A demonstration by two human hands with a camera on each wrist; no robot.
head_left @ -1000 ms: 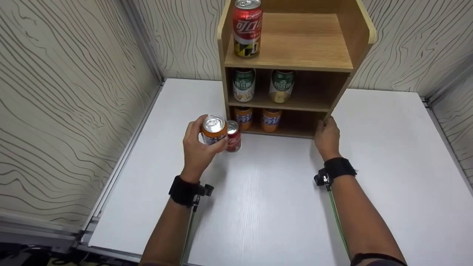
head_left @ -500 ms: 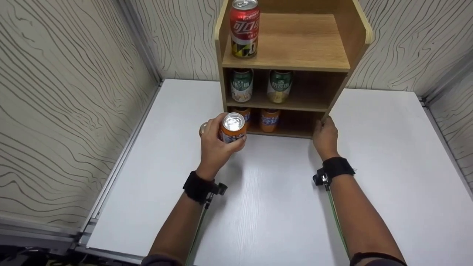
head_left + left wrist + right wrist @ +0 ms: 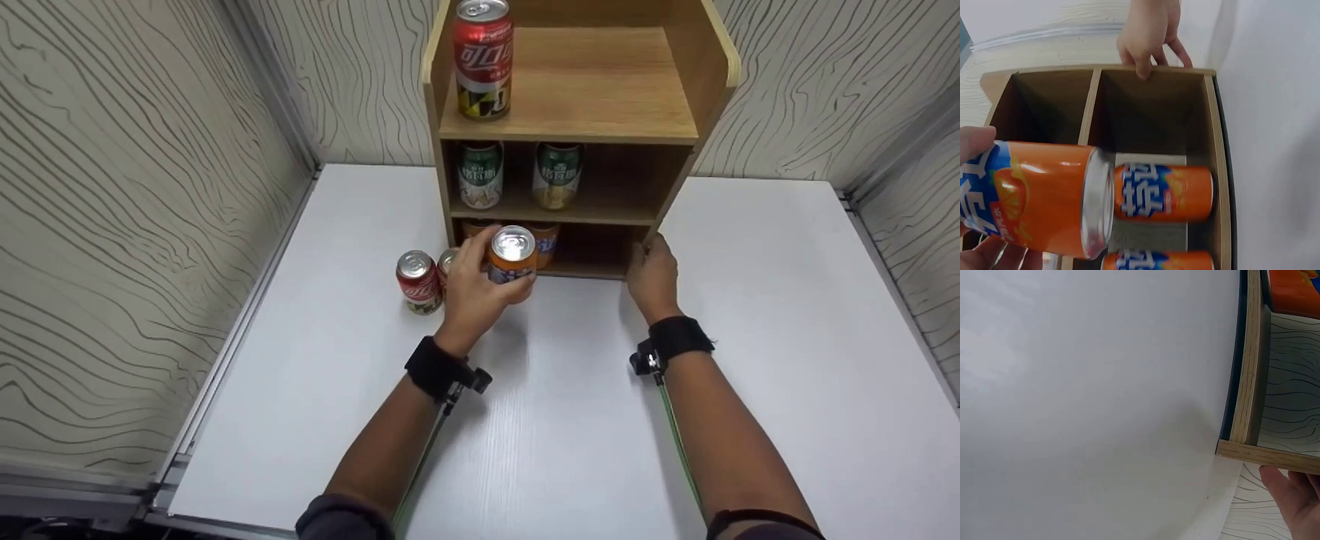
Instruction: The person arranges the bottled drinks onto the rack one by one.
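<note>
My left hand [image 3: 474,304] grips an orange soda can [image 3: 513,262] above the table, in front of the bottom compartment of a small wooden shelf [image 3: 585,82]. In the left wrist view the held can [image 3: 1044,194] lies across the picture, its silver end towards the compartments. Two more orange cans stand in that bottom compartment, one [image 3: 1165,192] fully seen there and another [image 3: 1157,261] cut by the lower edge. At the shelf's lower right, my right hand [image 3: 654,276] rests against the outer side panel, fingertips touching the wood [image 3: 1280,458].
One red cola can [image 3: 484,67] stands on the top shelf at left. Two green-and-white cans [image 3: 481,176] occupy the middle compartment. Left of the shelf, red cola cans [image 3: 418,281] stand on the white table [image 3: 300,360], one partly behind my left hand. Patterned walls [image 3: 135,187] enclose the table.
My left hand has carried the orange can rightward, from beside the cola cans to before the bottom compartment. The red cans on the table are now more exposed. My right hand keeps its place.
</note>
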